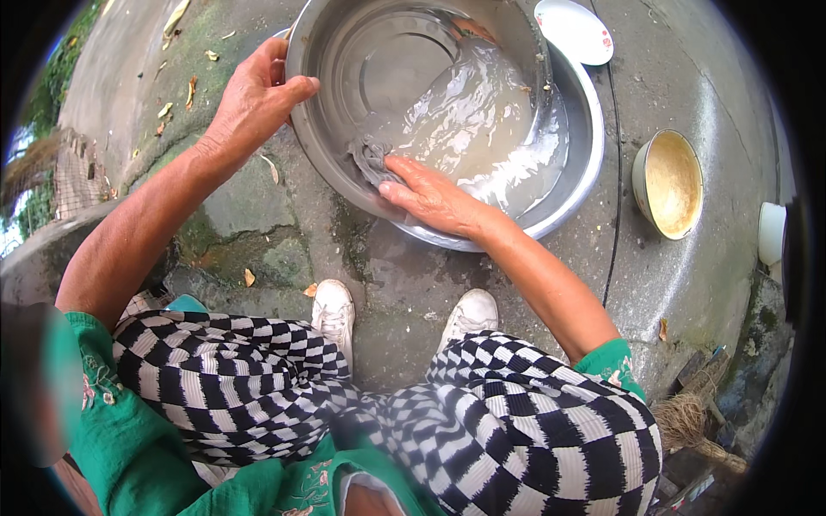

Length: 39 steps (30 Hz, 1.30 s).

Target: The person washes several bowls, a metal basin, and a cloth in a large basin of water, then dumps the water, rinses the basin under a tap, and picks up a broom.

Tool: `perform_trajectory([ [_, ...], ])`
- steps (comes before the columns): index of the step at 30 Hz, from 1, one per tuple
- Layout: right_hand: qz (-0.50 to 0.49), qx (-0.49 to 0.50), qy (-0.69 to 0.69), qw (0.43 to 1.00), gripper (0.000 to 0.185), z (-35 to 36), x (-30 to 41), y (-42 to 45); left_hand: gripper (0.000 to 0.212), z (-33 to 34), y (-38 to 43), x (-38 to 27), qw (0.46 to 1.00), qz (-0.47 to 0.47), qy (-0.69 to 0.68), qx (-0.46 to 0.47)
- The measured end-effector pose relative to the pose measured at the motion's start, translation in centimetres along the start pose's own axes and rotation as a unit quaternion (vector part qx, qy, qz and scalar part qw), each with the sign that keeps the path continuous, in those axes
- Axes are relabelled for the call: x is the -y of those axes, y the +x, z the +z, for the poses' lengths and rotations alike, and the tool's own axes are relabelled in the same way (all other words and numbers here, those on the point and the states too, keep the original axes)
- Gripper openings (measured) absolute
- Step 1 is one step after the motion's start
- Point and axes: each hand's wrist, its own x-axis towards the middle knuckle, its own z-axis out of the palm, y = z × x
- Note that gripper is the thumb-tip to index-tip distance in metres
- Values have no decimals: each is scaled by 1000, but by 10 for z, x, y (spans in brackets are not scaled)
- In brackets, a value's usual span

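Note:
A stainless steel basin (329, 138) is held over a larger metal basin (590, 168), overlapping it. My left hand (268, 87) grips the upper basin's left rim, thumb on the lip and fingers around the outside. Inside, near the wall closest to me, my right hand (429, 197) is on a wet, crumpled grey cloth (369, 160), its fingertips pressed against it. Cloudy water (477, 122) shines beneath and to the right of the hand. Where the water in one basin ends and the other begins is hard to tell.
A white plate (574, 31) with red marks lies at the far right of the basins. An enamel bowl (671, 184) rests tilted on the concrete. A black cable (616, 161) runs between bowl and basins. A straw brush (681, 422) lies at lower right. Dry leaves dot the ground.

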Motion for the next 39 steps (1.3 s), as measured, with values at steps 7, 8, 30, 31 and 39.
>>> perform_trajectory([
  [7, 87, -11, -281, 956, 38, -34, -41, -13, 47, -11, 16, -16, 996, 7, 85, 7],
  [8, 80, -26, -336, 938, 38, -40, -51, -17, 46, -12, 17, -20, 996, 31, 82, 10],
  [30, 29, -200, -552, 809, 31, -119, -69, -13, 40, -1, 19, -77, 976, 189, 97, 38],
  [31, 29, -202, -535, 820, 27, -111, -67, -18, 40, 0, 19, -77, 975, 194, 97, 37],
  [39, 36, -108, -248, 962, 39, -39, -58, -29, 38, -3, 14, -84, 963, 158, 218, 11],
])
